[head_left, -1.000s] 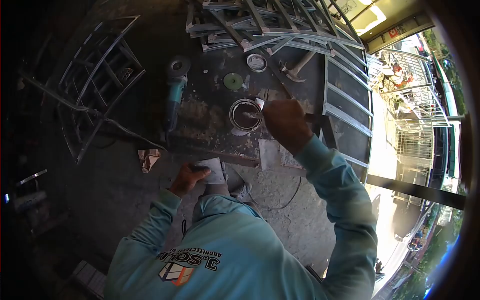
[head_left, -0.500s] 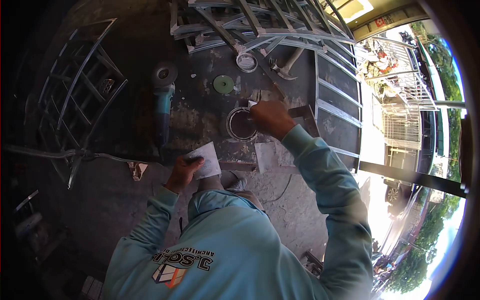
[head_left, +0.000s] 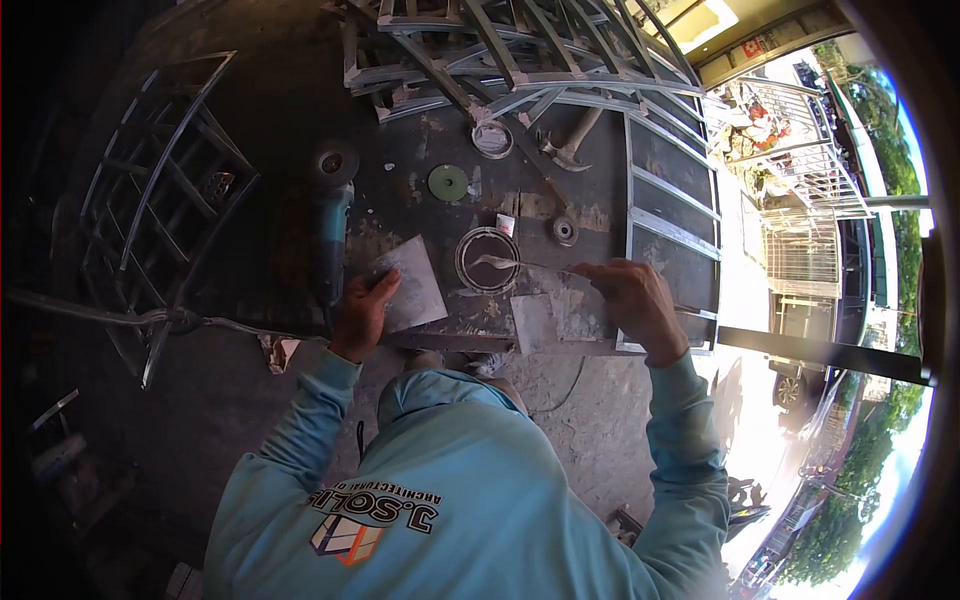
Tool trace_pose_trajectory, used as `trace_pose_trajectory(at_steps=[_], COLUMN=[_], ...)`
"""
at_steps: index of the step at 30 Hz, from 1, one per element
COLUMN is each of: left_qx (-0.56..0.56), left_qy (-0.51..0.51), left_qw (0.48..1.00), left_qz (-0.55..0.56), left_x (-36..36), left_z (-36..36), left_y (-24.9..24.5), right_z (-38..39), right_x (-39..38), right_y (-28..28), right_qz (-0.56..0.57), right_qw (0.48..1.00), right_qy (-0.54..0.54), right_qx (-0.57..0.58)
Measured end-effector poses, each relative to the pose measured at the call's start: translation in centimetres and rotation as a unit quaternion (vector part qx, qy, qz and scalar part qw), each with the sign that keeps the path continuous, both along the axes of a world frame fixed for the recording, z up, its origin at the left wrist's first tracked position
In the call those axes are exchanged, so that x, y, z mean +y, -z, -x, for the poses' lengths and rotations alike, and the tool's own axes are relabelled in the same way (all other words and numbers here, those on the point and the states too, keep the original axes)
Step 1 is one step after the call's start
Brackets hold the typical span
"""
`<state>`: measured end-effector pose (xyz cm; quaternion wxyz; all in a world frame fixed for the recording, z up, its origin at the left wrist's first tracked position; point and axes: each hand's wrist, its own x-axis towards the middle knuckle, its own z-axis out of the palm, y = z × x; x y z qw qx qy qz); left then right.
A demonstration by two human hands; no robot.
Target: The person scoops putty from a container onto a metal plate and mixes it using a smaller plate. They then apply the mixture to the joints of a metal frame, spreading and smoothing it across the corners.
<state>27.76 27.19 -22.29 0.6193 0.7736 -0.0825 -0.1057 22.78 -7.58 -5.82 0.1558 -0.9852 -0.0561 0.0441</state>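
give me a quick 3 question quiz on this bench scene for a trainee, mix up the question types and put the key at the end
1. The right hand holds:
a) a hammer
b) a wide brush
c) a thin tool with its whitish end at the open can

2. True or false: the left hand holds a flat pale sheet.

3. Fill in the colour: the flat disc beside the angle grinder is ____.

Key: 1 c; 2 true; 3 green
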Motion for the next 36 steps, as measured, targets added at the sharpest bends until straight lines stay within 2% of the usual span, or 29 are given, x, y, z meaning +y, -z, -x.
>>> trace_pose_trajectory(at_steps=[2,3,4,5,6,8,9,10,11,14,18,20,24,26,27,28,29,30,31,32,36], left_qx=[0.034,0.028,-0.094,-0.214,-0.218,-0.414,-0.416,-0.229,-0.031,-0.086,-0.068,-0.087,-0.022,-0.141,-0.14,-0.015,0.109,0.108,0.239,0.36,0.348], left_qy=[0.003,-0.001,0.004,0.008,0.007,-0.005,-0.004,-0.017,-0.028,-0.031,-0.015,-0.064,-0.067,-0.037,-0.038,-0.017,0.005,0.003,0.031,0.058,0.039], left_qw=[0.989,0.99,0.994,0.976,0.975,0.907,0.906,0.972,0.985,0.986,0.994,0.978,0.979,0.978,0.978,0.973,0.946,0.946,0.871,0.762,0.782], left_qz=[0.144,0.141,0.056,-0.031,-0.034,-0.076,-0.078,0.046,0.167,0.142,0.087,0.176,0.193,0.15,0.149,0.23,0.305,0.306,0.429,0.535,0.516], left_x=[-1.4,-1.8,-2.3,-2.6,-3.1,-4.5,-5.0,-5.4,-5.7,-6.2,-6.7,-7.8,-8.2,-9.2,-9.7,-10.1,-10.5,-10.7,-10.7,-10.7,-11.2], left_z=[-1.2,-1.7,-2.2,-2.7,-3.4,-4.4,-4.5,-4.6,-4.7,-5.6,-6.2,-6.0,-5.9,-4.8,-4.3,-3.9,-3.8,-3.9,-4.0,-4.0,-3.0], left_y=[0.4,1.4,2.5,3.4,2.3,-1.5,-3.0,-4.3,-4.9,-4.8,-4.4,-4.7,-2.9,-2.5,-2.3,-2.1,-1.9,-2.4,-3.3,-4.3,-6.7], right_z=[1.4,1.9,2.3,2.6,2.9,3.2,3.3,3.5,3.5,3.5,3.4,3.4,3.3,2.9,2.8,2.7,2.6,2.5,2.4,2.5,3.0], right_x=[-0.3,-0.3,-0.4,-0.4,-0.4,-0.4,-0.5,-0.5,-0.5,-0.7,-1.1,-1.1,-1.0,-0.7,-0.5,-0.4,-0.2,-0.1,0.0,0.1,0.7], right_y=[-0.8,-1.2,-1.6,-2.1,-2.4,-2.8,-3.0,-3.0,-3.1,-3.6,-4.3,-4.8,-4.7,-4.4,-4.3,-4.0,-3.7,-3.2,-2.3,-0.8,2.2], right_qz=[-0.001,-0.002,-0.005,-0.013,-0.022,-0.036,-0.048,-0.049,-0.076,-0.123,-0.138,-0.141,-0.151,-0.154,-0.157,-0.157,-0.155,-0.151,-0.15,-0.128,-0.076], right_qw=[1.0,0.999,0.999,0.999,0.999,0.998,0.997,0.997,0.995,0.989,0.984,0.985,0.982,0.981,0.979,0.979,0.982,0.984,0.984,0.985,0.985], right_qy=[0.015,0.035,0.031,0.036,0.041,0.043,0.046,0.046,0.044,0.039,0.021,0.021,0.016,0.013,0.012,0.011,0.023,0.034,0.032,0.031,0.026], right_qx=[-0.005,-0.005,-0.01,-0.012,-0.013,-0.025,-0.032,-0.034,-0.045,-0.067,-0.107,-0.102,-0.11,-0.12,-0.131,-0.13,-0.108,-0.087,-0.086,-0.11,-0.152])
